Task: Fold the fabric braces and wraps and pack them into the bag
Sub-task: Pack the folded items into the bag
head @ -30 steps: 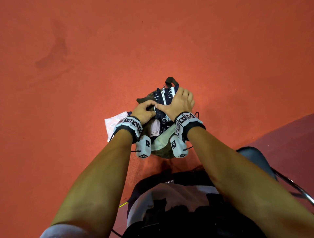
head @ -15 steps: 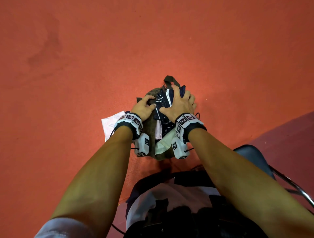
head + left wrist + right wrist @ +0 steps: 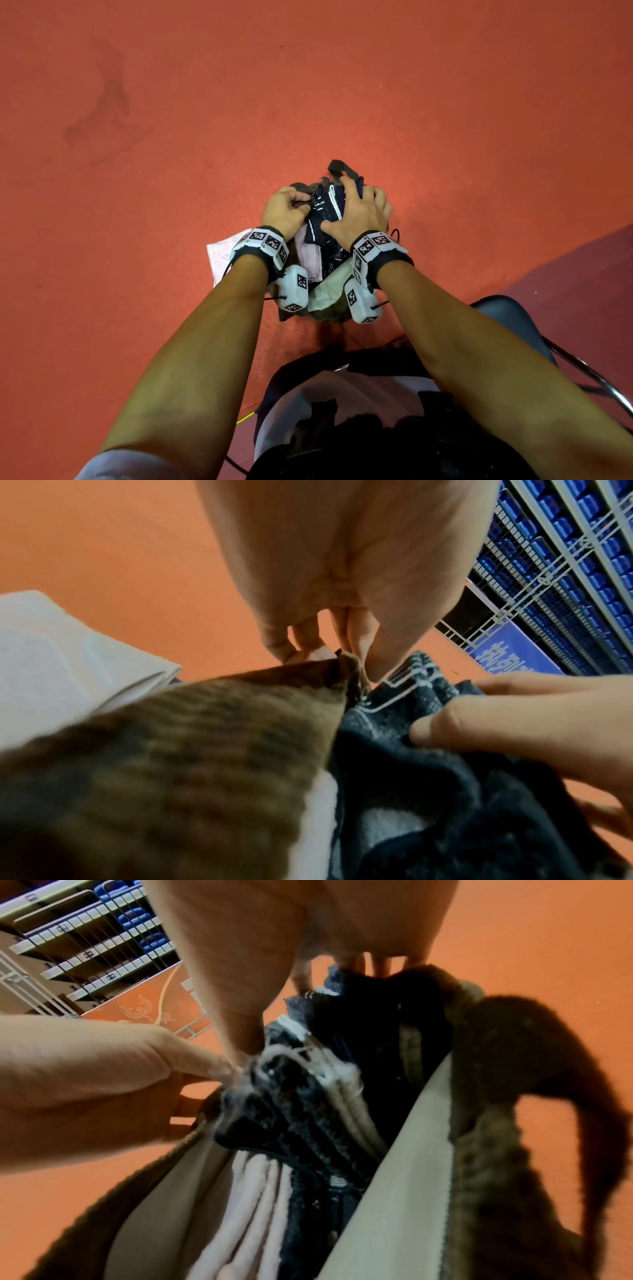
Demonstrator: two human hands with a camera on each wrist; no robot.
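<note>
Near edge: person seated, both forearms reaching down over the lap to the bag [image 3: 329, 313] on the orange floor [image 3: 445, 102]. Bag is brown and fuzzy with a pale lining [image 3: 394, 1191], mouth open upward. Pink folded pieces [image 3: 310, 262] sit upright inside at the near-left of the opening; same pieces show as pale ribs in the right wrist view. Dark navy brace [image 3: 325, 209] with white stripes fills the middle and far part of the mouth, partly above the rim.

Left hand [image 3: 286, 212]: fingers curled, pinching the bag's left rim [image 3: 346, 666] and pulling it outward. Right hand [image 3: 359, 214]: fingers spread over the navy brace and hooked into the fabric, thumb pressed on its near side. Left fingertips [image 3: 219, 1066] touch the brace edge next to the right thumb.

Pink-white flat packet [image 3: 222, 253] lies on the floor just left of the bag, partly under the left wrist. Bag's dark handle loop [image 3: 339, 167] sticks out at the far side
</note>
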